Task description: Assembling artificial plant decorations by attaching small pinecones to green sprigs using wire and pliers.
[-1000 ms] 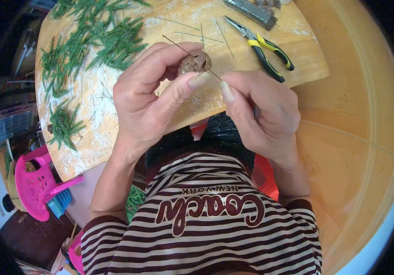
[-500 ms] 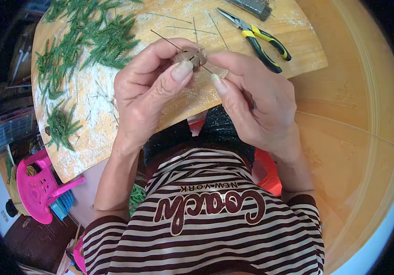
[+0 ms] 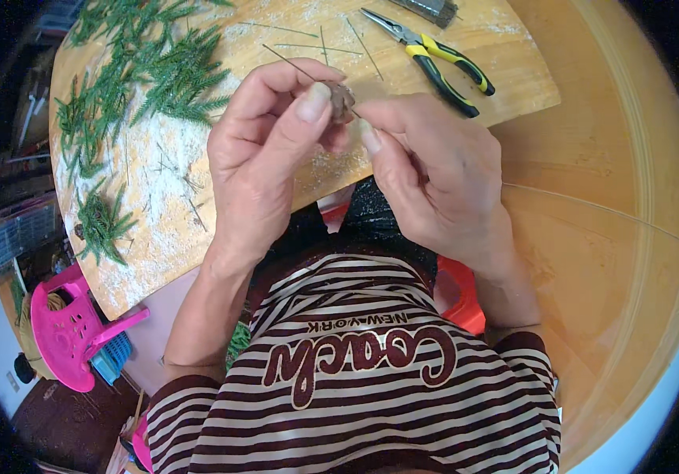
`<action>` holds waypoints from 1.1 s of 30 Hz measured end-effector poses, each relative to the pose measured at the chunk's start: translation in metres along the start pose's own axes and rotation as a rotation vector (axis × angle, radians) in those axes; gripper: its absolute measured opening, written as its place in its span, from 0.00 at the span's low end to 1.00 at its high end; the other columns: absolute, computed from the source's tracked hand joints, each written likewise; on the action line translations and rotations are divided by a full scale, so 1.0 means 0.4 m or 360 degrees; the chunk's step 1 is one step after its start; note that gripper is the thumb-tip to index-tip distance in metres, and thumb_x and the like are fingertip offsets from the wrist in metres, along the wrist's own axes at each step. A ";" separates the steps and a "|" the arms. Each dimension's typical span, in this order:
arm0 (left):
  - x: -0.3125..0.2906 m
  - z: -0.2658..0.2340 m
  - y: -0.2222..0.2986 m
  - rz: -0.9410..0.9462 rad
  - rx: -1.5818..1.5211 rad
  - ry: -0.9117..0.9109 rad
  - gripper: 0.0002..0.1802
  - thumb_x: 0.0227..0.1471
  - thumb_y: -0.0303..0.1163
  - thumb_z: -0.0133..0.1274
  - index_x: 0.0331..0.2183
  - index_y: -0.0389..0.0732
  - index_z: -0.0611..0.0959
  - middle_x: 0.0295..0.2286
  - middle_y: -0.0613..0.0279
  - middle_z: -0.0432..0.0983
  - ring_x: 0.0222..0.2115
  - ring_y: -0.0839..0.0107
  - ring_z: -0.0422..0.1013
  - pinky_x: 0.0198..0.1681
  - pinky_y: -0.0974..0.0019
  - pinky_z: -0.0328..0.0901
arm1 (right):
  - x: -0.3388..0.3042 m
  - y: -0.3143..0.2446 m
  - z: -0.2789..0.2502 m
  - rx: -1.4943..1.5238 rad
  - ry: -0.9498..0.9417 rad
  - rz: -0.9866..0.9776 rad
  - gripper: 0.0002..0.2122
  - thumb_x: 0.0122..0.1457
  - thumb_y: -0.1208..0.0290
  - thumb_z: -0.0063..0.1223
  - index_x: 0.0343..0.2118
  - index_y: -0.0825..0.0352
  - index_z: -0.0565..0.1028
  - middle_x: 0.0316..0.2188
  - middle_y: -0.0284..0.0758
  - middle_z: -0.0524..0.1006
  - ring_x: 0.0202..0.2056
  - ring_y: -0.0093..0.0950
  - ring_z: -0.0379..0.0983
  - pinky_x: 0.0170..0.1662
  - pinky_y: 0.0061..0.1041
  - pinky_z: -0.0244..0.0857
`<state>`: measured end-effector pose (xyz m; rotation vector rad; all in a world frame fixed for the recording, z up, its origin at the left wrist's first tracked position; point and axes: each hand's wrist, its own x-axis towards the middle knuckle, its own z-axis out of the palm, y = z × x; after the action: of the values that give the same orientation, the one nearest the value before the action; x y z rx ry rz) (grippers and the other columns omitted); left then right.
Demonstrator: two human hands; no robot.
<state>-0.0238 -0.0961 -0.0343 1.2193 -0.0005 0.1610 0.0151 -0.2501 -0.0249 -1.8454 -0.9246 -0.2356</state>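
A small brown pine cone (image 3: pixel 341 103) is held above the near part of the wooden tabletop. My left hand (image 3: pixel 256 158) is closed around it, thumb on the near side and fingers behind. From the cone's upper left sticks a thin dark wire (image 3: pixel 288 62), passing over my left fingers. At the cone's right side my right hand (image 3: pixel 446 170) is closed, with thumb and index finger pinching the short wire end that comes out there. The rest of my right fingers are curled under and partly hidden.
Needle-nose pliers (image 3: pixel 421 50) with yellow and black handles lie beyond my right hand. Several loose thin wires (image 3: pixel 324 49) and a dark bundle (image 3: pixel 432 9) are at the far side. Green artificial pine sprigs (image 3: pixel 181 79) and white powder (image 3: pixel 150 189) cover the left. A pink plastic chair (image 3: pixel 63 332) stands lower left.
The pine cone has turned in my left fingers and shifted slightly right. My right thumb and index finger have come closer to it along the wire.
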 end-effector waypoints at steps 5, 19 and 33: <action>0.004 0.009 -0.002 -0.0103 -0.0302 0.0001 0.11 0.57 0.31 0.46 0.39 0.34 0.74 0.29 0.63 0.72 0.26 0.78 0.67 0.33 0.75 0.63 | -0.017 0.006 0.005 0.0053 -0.0085 0.0136 0.06 0.50 0.80 0.51 0.31 0.66 0.68 0.21 0.39 0.72 0.22 0.38 0.72 0.23 0.32 0.64; 0.006 -0.037 -0.030 -0.0207 -0.0266 -0.0348 0.13 0.57 0.34 0.46 0.38 0.33 0.74 0.27 0.65 0.71 0.24 0.80 0.64 0.29 0.77 0.61 | -0.006 0.011 -0.074 -0.0217 -0.0324 -0.0108 0.08 0.48 0.83 0.51 0.33 0.69 0.73 0.20 0.39 0.70 0.21 0.35 0.70 0.22 0.27 0.61; -0.010 -0.006 -0.030 -0.0051 0.0504 -0.0534 0.13 0.51 0.33 0.54 0.36 0.35 0.77 0.21 0.65 0.70 0.21 0.79 0.67 0.23 0.77 0.61 | 0.025 -0.063 -0.133 -0.0501 -0.0952 0.0106 0.07 0.41 0.82 0.51 0.23 0.69 0.64 0.17 0.41 0.68 0.22 0.44 0.67 0.22 0.38 0.58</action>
<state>-0.0265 -0.0983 -0.0467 1.5496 -0.2556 -0.0766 0.0173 -0.2856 0.0228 -2.2897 -1.2802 0.2446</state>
